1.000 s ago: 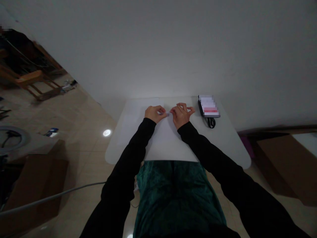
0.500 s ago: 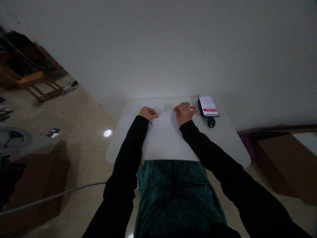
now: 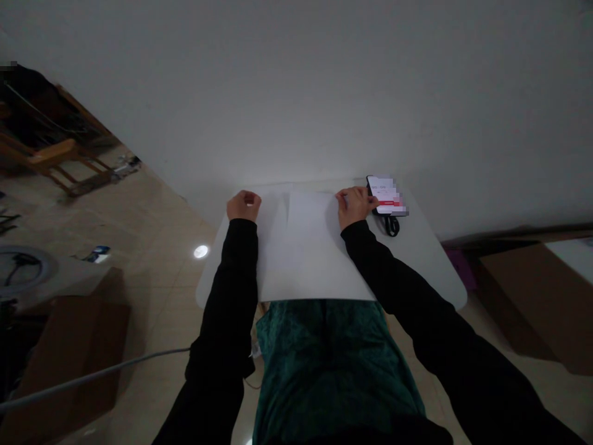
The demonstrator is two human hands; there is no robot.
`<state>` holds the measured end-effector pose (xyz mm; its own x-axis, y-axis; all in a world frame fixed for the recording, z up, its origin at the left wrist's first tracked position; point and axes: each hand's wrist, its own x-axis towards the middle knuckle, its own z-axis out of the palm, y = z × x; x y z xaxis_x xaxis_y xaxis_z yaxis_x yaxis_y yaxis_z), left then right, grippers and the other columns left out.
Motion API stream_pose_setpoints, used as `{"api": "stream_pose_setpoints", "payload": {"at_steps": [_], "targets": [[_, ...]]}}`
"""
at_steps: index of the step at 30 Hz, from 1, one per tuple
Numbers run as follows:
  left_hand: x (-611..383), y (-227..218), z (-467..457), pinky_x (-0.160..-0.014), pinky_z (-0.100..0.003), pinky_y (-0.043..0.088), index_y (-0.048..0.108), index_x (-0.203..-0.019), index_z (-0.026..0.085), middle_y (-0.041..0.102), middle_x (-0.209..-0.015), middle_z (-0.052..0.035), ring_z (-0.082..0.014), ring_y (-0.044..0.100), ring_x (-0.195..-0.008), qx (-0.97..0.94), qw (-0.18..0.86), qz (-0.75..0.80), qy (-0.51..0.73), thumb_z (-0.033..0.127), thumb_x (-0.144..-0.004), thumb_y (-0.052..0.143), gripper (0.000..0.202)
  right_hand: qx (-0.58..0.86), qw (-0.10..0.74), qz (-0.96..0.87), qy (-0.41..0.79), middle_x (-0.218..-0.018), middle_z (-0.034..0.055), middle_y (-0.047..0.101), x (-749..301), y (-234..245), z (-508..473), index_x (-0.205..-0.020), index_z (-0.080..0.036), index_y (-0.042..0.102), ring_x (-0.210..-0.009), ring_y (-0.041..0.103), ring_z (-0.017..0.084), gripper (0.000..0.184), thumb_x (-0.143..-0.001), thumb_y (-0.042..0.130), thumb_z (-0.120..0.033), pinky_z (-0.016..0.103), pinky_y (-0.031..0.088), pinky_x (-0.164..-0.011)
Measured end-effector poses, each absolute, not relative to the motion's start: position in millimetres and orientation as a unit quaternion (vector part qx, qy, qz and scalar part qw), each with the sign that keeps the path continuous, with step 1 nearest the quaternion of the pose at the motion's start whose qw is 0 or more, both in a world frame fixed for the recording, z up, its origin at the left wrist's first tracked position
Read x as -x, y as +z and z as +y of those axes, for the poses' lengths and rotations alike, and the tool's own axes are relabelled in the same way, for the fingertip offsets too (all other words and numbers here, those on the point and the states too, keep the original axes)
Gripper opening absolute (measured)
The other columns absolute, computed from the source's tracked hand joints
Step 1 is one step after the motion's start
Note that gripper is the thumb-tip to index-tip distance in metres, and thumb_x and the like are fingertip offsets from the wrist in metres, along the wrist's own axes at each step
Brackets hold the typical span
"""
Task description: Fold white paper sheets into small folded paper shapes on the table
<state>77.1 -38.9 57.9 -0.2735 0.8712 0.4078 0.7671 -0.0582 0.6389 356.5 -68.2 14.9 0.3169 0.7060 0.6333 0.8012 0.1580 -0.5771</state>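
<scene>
A white sheet of paper [image 3: 301, 253] lies flat on a white rounded table [image 3: 417, 259], with a faint crease or overlap down its left part. My left hand [image 3: 243, 206] sits at the far left corner of the sheet, its fingers curled. At the far right corner is my right hand [image 3: 354, 207], fingertips on the paper's edge and close beside a smartphone [image 3: 386, 194]. That phone has a lit, blurred screen. A black cable [image 3: 392, 227] lies coiled below it. Black sleeves cover both my arms.
A white wall [image 3: 296, 93] rises behind the table. My green garment [image 3: 333, 364] fills the space below its near edge. Cardboard boxes [image 3: 523, 303] stand on the right, and another box [image 3: 69, 364] on the left. A grey hose [image 3: 92, 377] crosses the tiled floor.
My hands have moved apart along the sheet's far edge, from near its middle out to its corners. The sheet now lies flatter and wider.
</scene>
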Motion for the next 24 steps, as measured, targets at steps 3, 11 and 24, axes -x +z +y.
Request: {"api": "stream_pose_setpoints", "payload": {"at_steps": [3, 11, 24], "targets": [[-107.5, 58.6, -47.3, -0.099, -0.041, 0.044, 0.068, -0.101, 0.019, 0.073, -0.114, -0.0087, -0.0241, 0.066, -0.108, -0.702, -0.067, 0.561, 0.433, 0.022, -0.086, 0.058, 0.019, 0.622, 0.482, -0.615, -0.047, -0.092, 0.0049, 0.07, -343.3, 15.8, -72.9, -0.083, -0.021, 0.065, -0.107, 0.055, 0.026, 0.017, -0.094, 0.051, -0.023, 0.047, 0.021, -0.095], [-172.0, 35.4, -57.4, -0.09, -0.035, 0.044, 0.069, -0.105, 0.022, 0.076, -0.102, -0.0041, -0.0202, 0.068, -0.096, -0.83, 0.018, 0.459, 0.316, 0.032, -0.095, 0.053, 0.021, 0.602, 0.44, -0.663, -0.065, -0.092, 0.004, 0.072, -322.0, 17.8, -84.7, -0.083, -0.022, 0.063, -0.117, 0.056, 0.025, 0.019, -0.094, 0.047, -0.02, 0.044, 0.015, -0.095], [-170.8, 31.7, -59.2, -0.084, -0.036, 0.043, 0.07, -0.089, 0.021, 0.076, -0.089, -0.0066, -0.0205, 0.069, -0.085, -0.846, -0.041, 0.443, 0.294, 0.033, -0.096, 0.05, 0.024, 0.565, 0.423, -0.705, -0.069, -0.085, 0.004, 0.071, -322.3, 20.2, -86.1, -0.079, -0.022, 0.065, -0.115, 0.056, 0.028, 0.013, -0.086, 0.056, -0.028, 0.044, 0.017, -0.092]]}}
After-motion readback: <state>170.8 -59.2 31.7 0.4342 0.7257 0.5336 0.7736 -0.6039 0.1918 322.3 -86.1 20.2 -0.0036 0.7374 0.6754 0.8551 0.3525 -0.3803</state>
